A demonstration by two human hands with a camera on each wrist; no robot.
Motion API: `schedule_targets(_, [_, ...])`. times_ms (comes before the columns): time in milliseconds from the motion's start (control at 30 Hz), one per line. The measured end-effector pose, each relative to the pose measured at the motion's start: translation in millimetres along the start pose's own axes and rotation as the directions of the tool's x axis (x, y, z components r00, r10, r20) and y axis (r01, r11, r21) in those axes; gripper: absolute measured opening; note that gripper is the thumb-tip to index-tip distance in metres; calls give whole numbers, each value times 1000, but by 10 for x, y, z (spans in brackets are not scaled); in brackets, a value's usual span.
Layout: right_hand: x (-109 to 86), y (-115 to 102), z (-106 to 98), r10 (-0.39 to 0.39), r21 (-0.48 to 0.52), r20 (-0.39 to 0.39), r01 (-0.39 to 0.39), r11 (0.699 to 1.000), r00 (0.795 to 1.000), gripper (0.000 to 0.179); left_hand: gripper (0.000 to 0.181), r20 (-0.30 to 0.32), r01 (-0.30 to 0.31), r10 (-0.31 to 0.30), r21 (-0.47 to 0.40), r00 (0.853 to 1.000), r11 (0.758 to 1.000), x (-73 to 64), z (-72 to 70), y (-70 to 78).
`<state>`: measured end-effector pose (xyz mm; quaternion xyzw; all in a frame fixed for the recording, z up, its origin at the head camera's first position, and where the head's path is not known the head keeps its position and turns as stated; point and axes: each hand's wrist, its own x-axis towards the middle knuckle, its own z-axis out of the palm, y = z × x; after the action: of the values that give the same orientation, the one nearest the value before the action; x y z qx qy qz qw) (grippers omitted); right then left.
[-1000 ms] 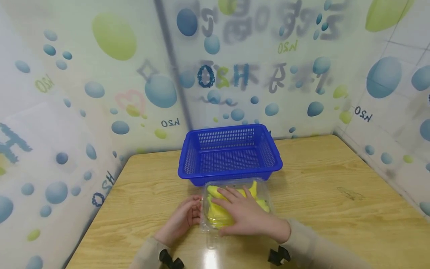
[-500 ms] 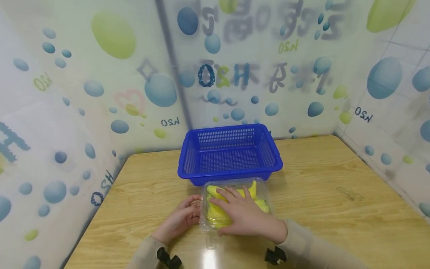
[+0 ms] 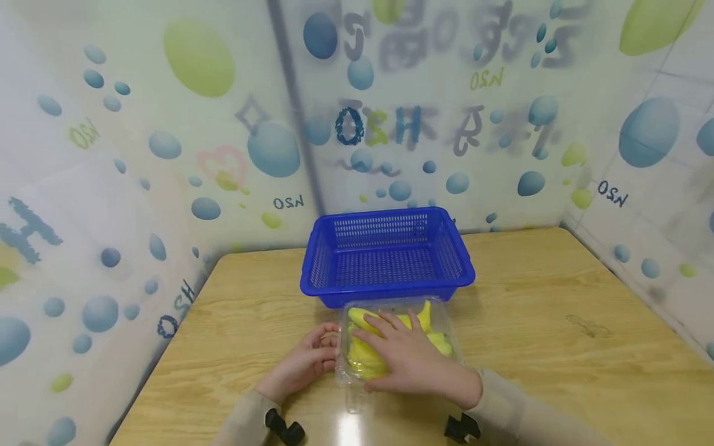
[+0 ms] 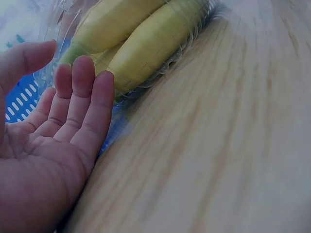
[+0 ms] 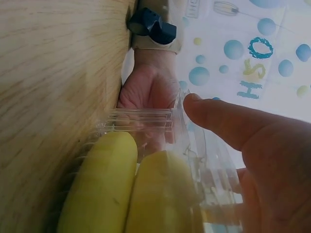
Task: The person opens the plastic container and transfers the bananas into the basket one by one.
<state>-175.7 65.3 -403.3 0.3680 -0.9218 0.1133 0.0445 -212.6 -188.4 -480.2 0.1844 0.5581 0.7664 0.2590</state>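
A clear plastic clamshell box (image 3: 352,391) of yellow bananas (image 3: 362,354) lies on the table in the head view. My right hand (image 3: 411,358) rests on top of it with its fingers spread over the lid. Beside the box's left side, my left hand (image 3: 308,359) is turned palm inward with loosely bent fingers, the fingertips at the plastic wall. In the left wrist view, the fingertips (image 4: 83,63) come close to the bananas' end of the box; whether they touch cannot be told. In the right wrist view, the thumb (image 5: 214,116) lies along the lid edge.
Directly behind the box stands a blue perforated plastic basket (image 3: 387,292), with nothing visible in it. Wood-grain tabletop (image 3: 546,322) extends to both sides. Walls printed with bubbles (image 3: 273,148) enclose the table's back and sides.
The head view shifts slightly. Both hands stay nearly in place at the box; the left fingers move only a little, and the box and basket stay where they are.
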Motion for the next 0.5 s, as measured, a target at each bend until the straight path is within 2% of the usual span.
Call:
schedule_targets(333, [32, -42, -63, 10, -25, -7, -10, 1000, 1000, 80, 36, 2, -1, 1, -18, 1000, 1000, 13, 33, 27])
schedule_targets(500, [31, -42, -32, -16, -53, -20, 15, 999, 1000, 81, 36, 4, 1, 0, -20, 1000, 1000, 5, 32, 22])
